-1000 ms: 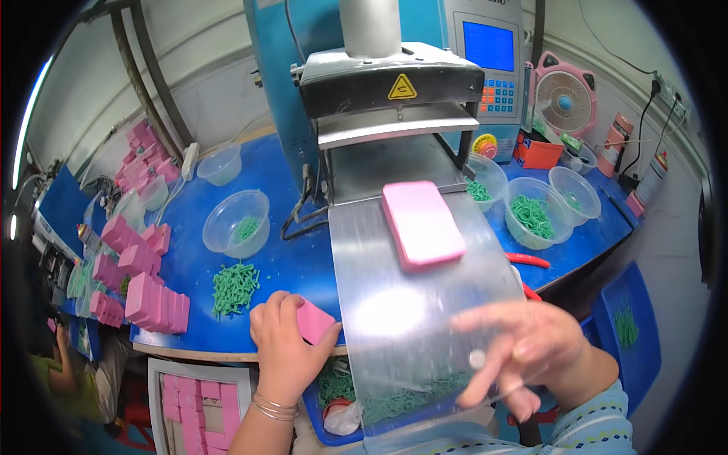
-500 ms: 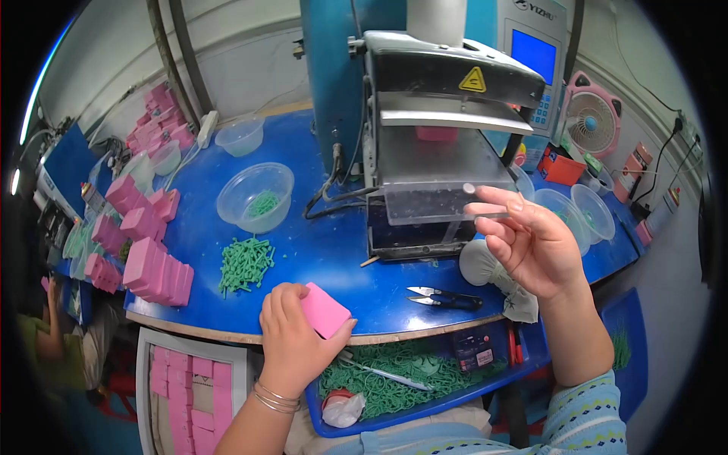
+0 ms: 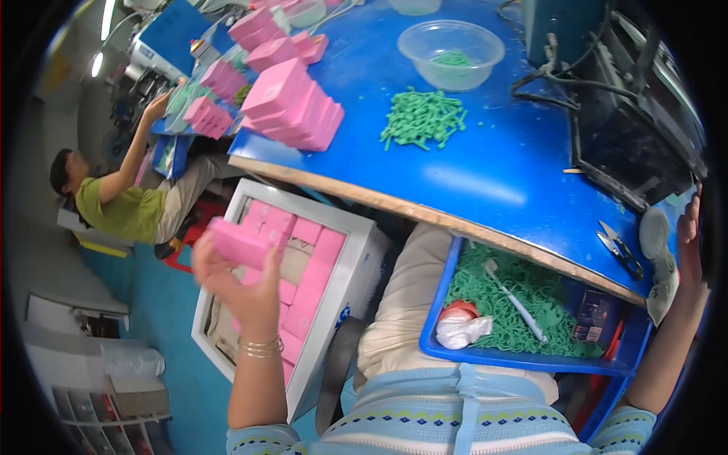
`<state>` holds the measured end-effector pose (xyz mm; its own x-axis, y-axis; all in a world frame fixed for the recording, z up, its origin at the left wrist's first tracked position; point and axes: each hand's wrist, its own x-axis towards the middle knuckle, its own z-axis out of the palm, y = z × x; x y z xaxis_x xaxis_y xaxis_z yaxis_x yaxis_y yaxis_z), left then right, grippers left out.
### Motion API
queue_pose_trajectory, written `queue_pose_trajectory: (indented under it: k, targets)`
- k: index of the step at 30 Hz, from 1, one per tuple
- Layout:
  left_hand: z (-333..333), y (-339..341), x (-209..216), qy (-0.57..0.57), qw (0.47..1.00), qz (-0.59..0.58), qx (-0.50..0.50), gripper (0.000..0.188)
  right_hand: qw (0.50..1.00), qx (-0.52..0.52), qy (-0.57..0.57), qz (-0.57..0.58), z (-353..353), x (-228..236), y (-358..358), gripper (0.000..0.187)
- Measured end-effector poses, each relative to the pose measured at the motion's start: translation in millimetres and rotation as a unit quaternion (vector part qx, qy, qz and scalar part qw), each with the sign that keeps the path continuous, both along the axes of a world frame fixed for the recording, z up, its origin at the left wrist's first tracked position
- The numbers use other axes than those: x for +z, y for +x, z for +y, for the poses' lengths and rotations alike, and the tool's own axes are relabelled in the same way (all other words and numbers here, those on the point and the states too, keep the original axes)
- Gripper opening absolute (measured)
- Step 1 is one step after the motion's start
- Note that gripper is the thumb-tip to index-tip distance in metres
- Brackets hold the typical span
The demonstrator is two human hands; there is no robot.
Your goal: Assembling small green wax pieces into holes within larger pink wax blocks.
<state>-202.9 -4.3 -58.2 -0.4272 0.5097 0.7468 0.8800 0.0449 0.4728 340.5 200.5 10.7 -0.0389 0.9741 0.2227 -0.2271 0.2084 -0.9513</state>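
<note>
My left hand (image 3: pixel 239 284) grips a pink rectangular block (image 3: pixel 241 241) between thumb and fingers, slightly blurred. It hovers over an open white-rimmed box (image 3: pixel 355 225) on the left, where rows of similar pink blocks (image 3: pixel 305 305) lie. Far to the right, my right hand (image 3: pixel 690 220) is at the picture's rim beside the black lower part of the press (image 3: pixel 633 121); its fingers are cut off and foreshortened, so what they do is hidden. Below that hand lie black-handled thread snips (image 3: pixel 620 250) and a pale cloth-like bundle (image 3: pixel 658 258) at the table edge.
On the blue table (image 3: pixel 485 182) stand stacked pink blocks (image 3: pixel 292 106), a heap of green pieces (image 3: pixel 423 117) and a clear bowl (image 3: pixel 451 53). A blue tray (image 3: pixel 440 334) of green strands, holding a toothbrush (image 3: pixel 516 303), sits under the edge. Another person (image 3: pixel 125 189) sits at far left.
The view has swung left and down. My left hand has carried the pink block from the table's front edge to above the box. My right hand now shows only at the right rim.
</note>
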Motion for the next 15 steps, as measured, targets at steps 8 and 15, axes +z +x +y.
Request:
queue_pose_trajectory:
  k: [8,15]
  targets:
    - [-16,-57,-121,-0.273,0.949,-0.101,0.118,0.051,0.998,0.026,-0.041,0.035,-1,-4,9,0.029]
    - [-19,-93,-135,-0.315,0.913,-0.256,-0.051,0.017,0.994,0.046,-0.069,0.069,-5,3,-5,0.029]
